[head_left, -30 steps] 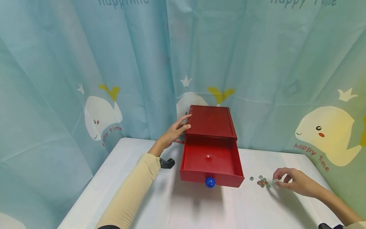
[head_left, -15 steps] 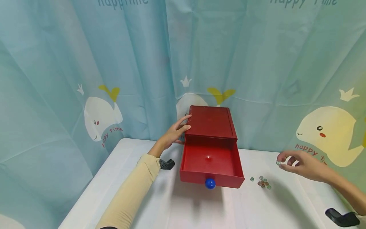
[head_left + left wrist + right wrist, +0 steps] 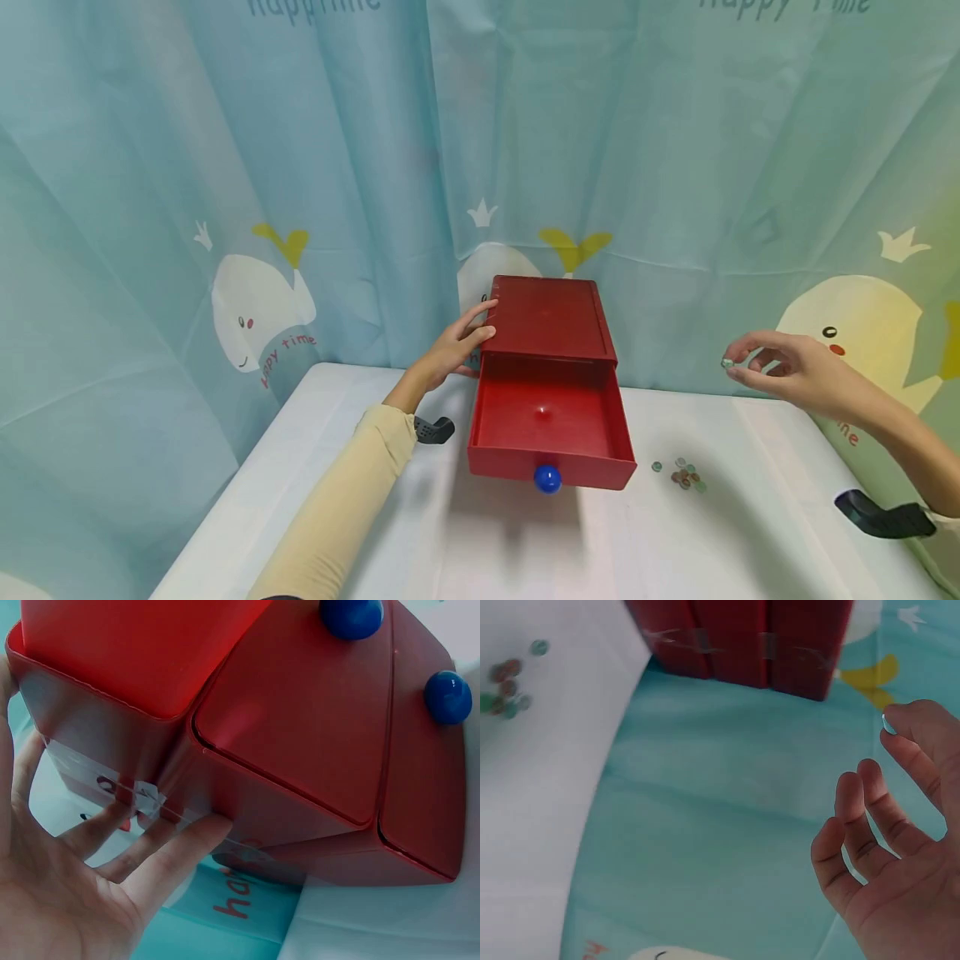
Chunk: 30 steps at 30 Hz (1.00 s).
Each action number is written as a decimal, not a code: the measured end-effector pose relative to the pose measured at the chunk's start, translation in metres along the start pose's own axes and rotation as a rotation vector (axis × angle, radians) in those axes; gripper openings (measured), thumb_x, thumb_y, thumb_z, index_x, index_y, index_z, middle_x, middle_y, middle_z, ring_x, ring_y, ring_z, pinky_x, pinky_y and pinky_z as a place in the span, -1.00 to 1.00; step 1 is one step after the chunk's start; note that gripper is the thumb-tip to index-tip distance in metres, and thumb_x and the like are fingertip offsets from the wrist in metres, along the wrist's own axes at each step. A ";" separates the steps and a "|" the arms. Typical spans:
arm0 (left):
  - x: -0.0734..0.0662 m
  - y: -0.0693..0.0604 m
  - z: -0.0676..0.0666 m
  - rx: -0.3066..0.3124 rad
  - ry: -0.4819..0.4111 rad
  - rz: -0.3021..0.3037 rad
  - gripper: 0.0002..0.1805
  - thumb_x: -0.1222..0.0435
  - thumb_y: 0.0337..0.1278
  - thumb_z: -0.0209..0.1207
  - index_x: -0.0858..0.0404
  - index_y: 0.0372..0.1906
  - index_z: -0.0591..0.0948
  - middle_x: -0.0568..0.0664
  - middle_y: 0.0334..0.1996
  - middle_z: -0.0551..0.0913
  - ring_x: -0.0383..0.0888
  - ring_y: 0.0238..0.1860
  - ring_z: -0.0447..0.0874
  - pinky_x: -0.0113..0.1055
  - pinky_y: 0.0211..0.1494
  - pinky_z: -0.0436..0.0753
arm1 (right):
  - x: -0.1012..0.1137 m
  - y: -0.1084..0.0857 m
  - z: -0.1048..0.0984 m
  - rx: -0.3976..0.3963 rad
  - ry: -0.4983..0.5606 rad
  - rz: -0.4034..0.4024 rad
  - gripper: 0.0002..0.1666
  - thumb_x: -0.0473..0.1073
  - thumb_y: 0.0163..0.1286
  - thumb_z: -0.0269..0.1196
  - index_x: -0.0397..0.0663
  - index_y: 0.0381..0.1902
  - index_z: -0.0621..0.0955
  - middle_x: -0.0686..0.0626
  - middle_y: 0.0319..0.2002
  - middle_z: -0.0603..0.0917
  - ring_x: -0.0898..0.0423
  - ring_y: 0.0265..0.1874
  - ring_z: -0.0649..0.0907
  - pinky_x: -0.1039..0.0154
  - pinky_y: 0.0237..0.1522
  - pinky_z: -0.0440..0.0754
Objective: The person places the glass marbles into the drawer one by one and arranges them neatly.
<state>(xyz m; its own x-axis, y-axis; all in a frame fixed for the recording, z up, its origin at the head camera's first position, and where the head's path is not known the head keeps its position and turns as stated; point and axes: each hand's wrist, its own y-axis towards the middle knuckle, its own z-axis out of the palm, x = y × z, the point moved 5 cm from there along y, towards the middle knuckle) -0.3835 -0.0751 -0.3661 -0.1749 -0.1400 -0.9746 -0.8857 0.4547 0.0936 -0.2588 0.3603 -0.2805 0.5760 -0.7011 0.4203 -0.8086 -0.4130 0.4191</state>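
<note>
A red plastic drawer cabinet [image 3: 551, 317] stands on the white table with its top drawer [image 3: 543, 417] pulled out; only bare red floor shows inside. My left hand [image 3: 447, 350] rests against the cabinet's left side, its fingers spread and fairly straight, touching the wall in the left wrist view. Off to the right, my right hand [image 3: 802, 375] is raised above the table. Thumb and index finger pinch a small greenish glass marble [image 3: 727, 363], while the other fingers are loosely bent. Several green and brown glass marbles [image 3: 685, 477] lie on the table below it.
Blue round knobs [image 3: 448, 697] stick out from the drawer fronts. A teal curtain [image 3: 675, 167] with whale prints hangs right behind the table [image 3: 360, 533]. One loose marble [image 3: 657, 467] lies between the drawer and the cluster.
My right hand has lifted from beside the marble cluster, rising well above the table with one marble pinched. The left hand and the drawer cabinet have stayed in place.
</note>
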 end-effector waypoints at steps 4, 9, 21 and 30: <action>0.000 0.000 0.000 -0.001 0.002 0.000 -0.35 -0.03 0.45 0.08 -0.35 0.56 0.24 0.05 0.49 0.32 0.07 0.44 0.36 0.19 0.04 0.69 | 0.005 0.008 -0.006 -0.023 0.019 0.017 -0.76 -0.36 0.31 0.41 0.03 -0.12 0.71 0.19 -0.22 0.71 0.32 -0.33 0.66 0.44 -0.41 0.55; 0.000 -0.001 -0.001 0.000 -0.001 0.016 -0.34 -0.01 0.45 0.08 -0.30 0.58 0.22 0.08 0.48 0.34 0.11 0.42 0.37 0.19 0.04 0.70 | 0.006 0.015 -0.007 -0.054 0.055 0.096 -0.79 -0.33 0.35 0.39 0.03 -0.12 0.70 0.16 -0.22 0.71 0.28 -0.36 0.69 0.35 -0.49 0.51; 0.002 0.001 -0.001 0.004 -0.005 0.009 -0.35 -0.01 0.46 0.08 -0.33 0.57 0.23 0.07 0.48 0.34 0.10 0.42 0.37 0.19 0.04 0.70 | 0.014 0.029 -0.005 -0.049 0.069 0.156 -0.83 -0.25 0.36 0.41 0.07 -0.12 0.69 0.05 -0.24 0.72 0.24 -0.36 0.70 0.26 -0.54 0.46; 0.000 0.000 -0.001 -0.007 0.006 0.006 -0.34 -0.01 0.45 0.08 -0.30 0.58 0.22 0.08 0.47 0.35 0.12 0.42 0.38 0.20 0.05 0.69 | 0.044 0.052 -0.005 0.042 0.071 0.010 -0.75 -0.35 0.30 0.43 0.10 -0.16 0.70 0.12 -0.24 0.71 0.23 -0.32 0.67 0.35 -0.40 0.57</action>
<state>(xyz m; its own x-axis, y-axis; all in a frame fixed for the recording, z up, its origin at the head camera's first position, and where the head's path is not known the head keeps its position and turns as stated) -0.3836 -0.0762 -0.3660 -0.1826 -0.1427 -0.9728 -0.8876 0.4496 0.1007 -0.2751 0.3108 -0.2363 0.5740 -0.6626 0.4811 -0.8176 -0.4316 0.3810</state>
